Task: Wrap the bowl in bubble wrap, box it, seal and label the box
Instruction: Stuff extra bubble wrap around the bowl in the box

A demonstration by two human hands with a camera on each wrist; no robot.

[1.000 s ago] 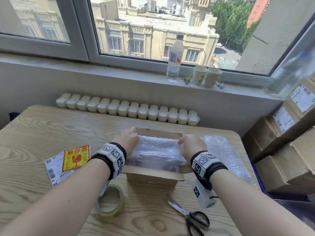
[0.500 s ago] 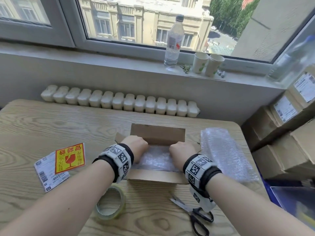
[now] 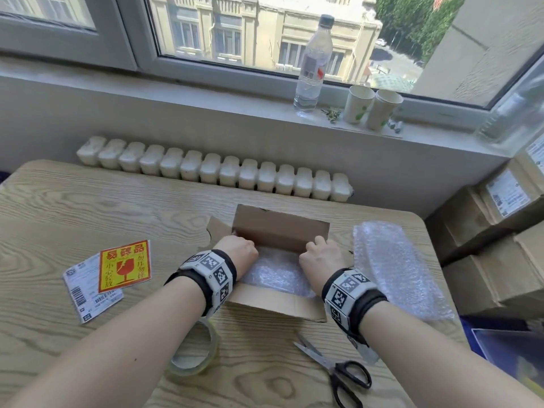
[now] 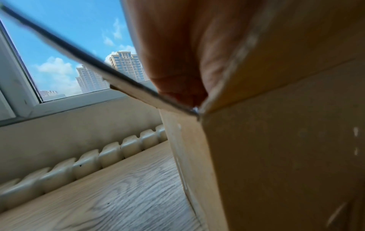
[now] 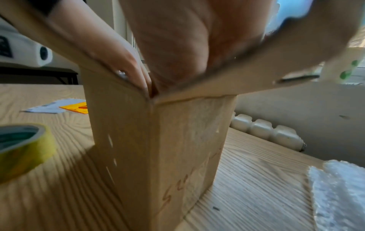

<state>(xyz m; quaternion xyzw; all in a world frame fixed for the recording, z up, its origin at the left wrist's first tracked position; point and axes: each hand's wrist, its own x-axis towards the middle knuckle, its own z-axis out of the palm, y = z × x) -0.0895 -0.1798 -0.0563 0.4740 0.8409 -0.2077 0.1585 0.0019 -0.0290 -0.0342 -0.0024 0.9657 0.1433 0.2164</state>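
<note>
An open cardboard box [image 3: 276, 303] stands mid-table with its flaps up. The bowl, hidden inside a bubble-wrap bundle [image 3: 276, 273], sits down in the box. My left hand [image 3: 238, 251] is at the bundle's left end and my right hand [image 3: 319, 257] at its right end. Both are knuckles-up with fingers curled down inside the box, out of sight. The left wrist view shows my left hand [image 4: 177, 54] slipping behind a box [image 4: 276, 156] flap. In the right wrist view my right hand [image 5: 177, 46] enters the box [image 5: 177, 140] at its corner.
A tape roll [image 3: 194, 351] and scissors [image 3: 338, 369] lie in front of the box. A yellow fragile sticker [image 3: 125, 266] and a white label [image 3: 85, 293] lie left. Spare bubble wrap [image 3: 391, 266] lies right. Stacked cartons [image 3: 494, 231] stand beyond the table's right edge.
The wrapped bundle went from above the box rim down into the box. Both hands sank with it and their fingers are now inside.
</note>
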